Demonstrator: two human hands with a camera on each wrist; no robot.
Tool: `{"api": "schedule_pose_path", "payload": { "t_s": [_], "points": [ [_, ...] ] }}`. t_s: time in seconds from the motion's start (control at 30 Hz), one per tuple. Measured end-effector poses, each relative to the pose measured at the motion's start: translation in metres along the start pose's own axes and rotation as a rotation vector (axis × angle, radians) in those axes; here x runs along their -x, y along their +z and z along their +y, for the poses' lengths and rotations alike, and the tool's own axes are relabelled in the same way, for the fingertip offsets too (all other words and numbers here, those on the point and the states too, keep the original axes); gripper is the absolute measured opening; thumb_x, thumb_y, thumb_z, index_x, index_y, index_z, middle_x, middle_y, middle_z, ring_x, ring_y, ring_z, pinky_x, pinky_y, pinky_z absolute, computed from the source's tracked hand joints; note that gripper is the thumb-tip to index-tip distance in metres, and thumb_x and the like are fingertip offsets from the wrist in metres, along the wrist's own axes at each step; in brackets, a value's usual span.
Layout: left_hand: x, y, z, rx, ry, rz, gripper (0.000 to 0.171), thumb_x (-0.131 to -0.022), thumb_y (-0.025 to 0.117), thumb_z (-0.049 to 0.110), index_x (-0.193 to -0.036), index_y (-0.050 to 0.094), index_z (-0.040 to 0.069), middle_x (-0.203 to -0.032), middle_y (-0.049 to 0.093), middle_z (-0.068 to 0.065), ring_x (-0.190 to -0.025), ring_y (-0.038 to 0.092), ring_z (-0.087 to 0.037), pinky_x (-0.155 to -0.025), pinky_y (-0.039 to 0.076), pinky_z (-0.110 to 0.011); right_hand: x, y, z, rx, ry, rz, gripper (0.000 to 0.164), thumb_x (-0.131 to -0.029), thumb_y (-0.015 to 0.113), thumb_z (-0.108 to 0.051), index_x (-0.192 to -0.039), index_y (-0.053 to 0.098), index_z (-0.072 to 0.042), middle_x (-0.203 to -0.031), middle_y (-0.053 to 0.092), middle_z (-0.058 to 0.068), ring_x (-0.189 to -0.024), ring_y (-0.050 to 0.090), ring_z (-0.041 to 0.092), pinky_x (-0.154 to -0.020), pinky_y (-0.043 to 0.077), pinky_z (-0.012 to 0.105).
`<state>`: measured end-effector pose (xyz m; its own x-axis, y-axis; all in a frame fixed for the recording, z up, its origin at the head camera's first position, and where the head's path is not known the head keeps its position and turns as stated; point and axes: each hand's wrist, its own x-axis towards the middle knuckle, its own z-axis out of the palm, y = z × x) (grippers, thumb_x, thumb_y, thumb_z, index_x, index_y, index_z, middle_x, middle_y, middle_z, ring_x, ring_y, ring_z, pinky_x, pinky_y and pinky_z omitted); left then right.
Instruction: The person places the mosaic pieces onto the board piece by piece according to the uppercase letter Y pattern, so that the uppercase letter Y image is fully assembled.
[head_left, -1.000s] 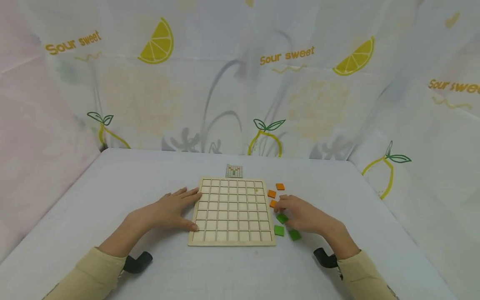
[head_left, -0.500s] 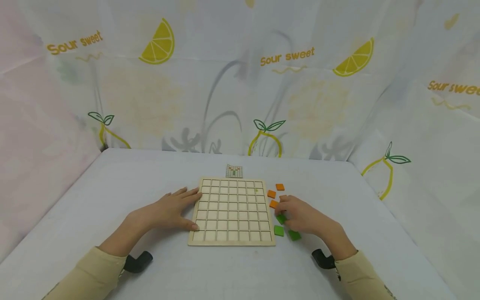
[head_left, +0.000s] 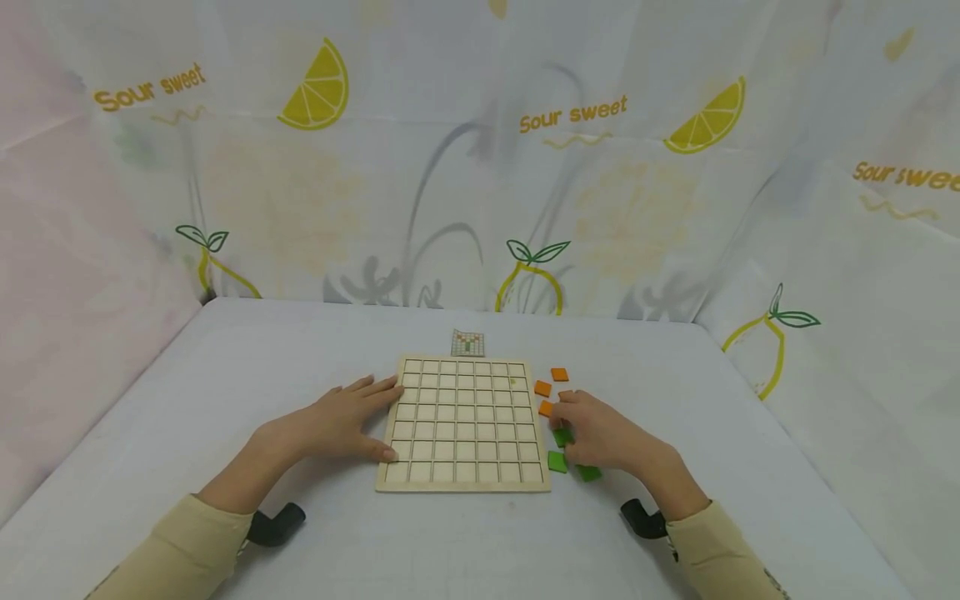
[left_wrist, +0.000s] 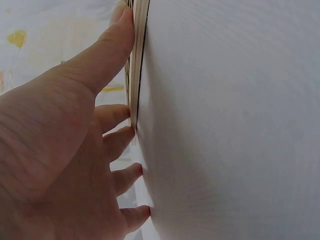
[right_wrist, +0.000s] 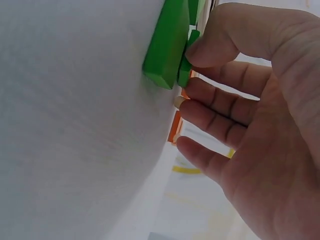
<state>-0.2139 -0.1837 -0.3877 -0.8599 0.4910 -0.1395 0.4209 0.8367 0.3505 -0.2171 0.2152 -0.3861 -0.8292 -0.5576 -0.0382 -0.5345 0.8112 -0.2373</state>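
Note:
A pale wooden board (head_left: 466, 432) with a square grid lies flat on the table. My left hand (head_left: 341, 419) rests at its left edge, fingers extended, thumb and fingertips touching the rim. Right of the board, my right hand (head_left: 600, 429) has its thumb and curled fingers at a green tile (head_left: 562, 437). The right wrist view shows the thumb pressed against this tile, with the index fingertip partly hidden behind it. Two more green tiles lie close by, one near the board (head_left: 557, 462) and one partly under the hand (head_left: 589, 473).
Beyond the right hand lie several orange tiles, among them a far one (head_left: 559, 375) and one by the board (head_left: 542, 388). A small pattern card (head_left: 468, 342) sits behind the board. A printed curtain (head_left: 480, 167) hangs behind the white table (head_left: 300, 533).
My right hand has shifted slightly left and its thumb has come in against the green tile, which moved a little. The left hand and board have stayed in place.

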Motion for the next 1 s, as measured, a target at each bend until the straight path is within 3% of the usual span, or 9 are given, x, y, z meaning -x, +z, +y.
{"api": "schedule_pose_path", "payload": {
  "t_s": [0.4,1.0],
  "points": [
    [0.002,-0.001,0.001,0.000,0.001,0.001,0.106,-0.075,0.069,0.072,-0.156,0.033,0.014,-0.164,0.028,-0.010,-0.151,0.020,-0.046,-0.113,0.019,-0.073,0.000,0.000,0.000,0.002,-0.016,0.034,0.029,-0.069,0.066,-0.003,-0.095,0.066,-0.016,-0.094,0.055,-0.009,-0.094,0.048,0.012,-0.079,0.047,0.031],
    [0.002,-0.002,0.004,0.003,0.008,0.008,0.105,-0.076,0.071,0.069,-0.156,0.034,0.012,-0.163,0.029,-0.012,-0.150,0.021,-0.048,-0.112,0.020,-0.074,-0.011,-0.002,-0.015,-0.014,-0.055,0.085,0.030,-0.070,0.062,-0.005,-0.097,0.064,-0.017,-0.092,0.054,-0.009,-0.088,0.047,0.010,-0.077,0.044,0.026]
  ]
}}
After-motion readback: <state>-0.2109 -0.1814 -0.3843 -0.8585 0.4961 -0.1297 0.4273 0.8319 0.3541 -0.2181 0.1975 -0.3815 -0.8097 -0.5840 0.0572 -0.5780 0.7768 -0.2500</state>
